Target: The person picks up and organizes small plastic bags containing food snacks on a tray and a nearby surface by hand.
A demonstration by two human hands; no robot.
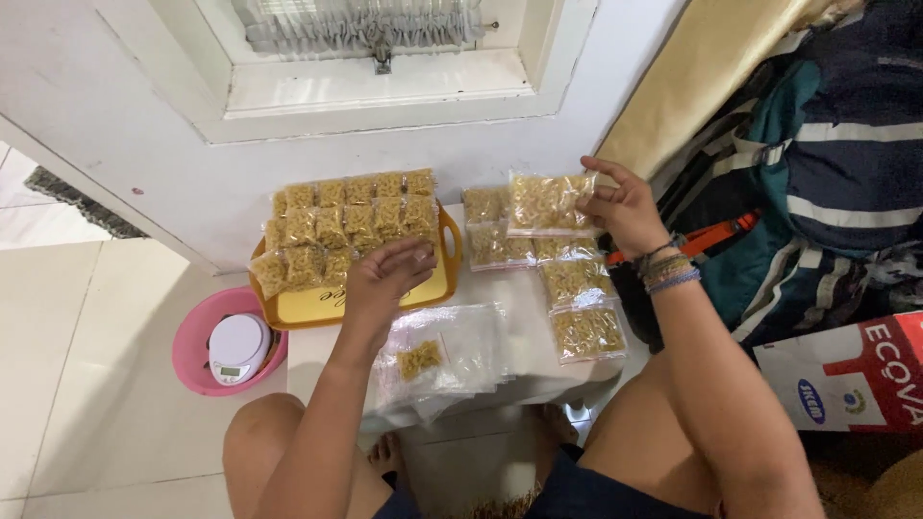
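Observation:
My right hand (623,206) grips the right edge of a clear packet of yellow snack pieces (544,204) held above the small white table (531,358). Several more filled packets (582,306) lie in a row below it. My left hand (385,281) hovers palm down over the yellow tray (435,286), fingers spread loosely, right at the rows of filled packets (348,223) stacked in it. It holds nothing that I can see. A pile of clear bags (460,358) with one small portion of snack lies near the table's front edge.
A pink basin (192,348) holding a white kitchen scale (236,348) stands on the tiled floor at the left. A white door is behind the table. Bags and striped fabric (817,183) fill the right side, beside a white and red carton (865,380). My knees flank the table.

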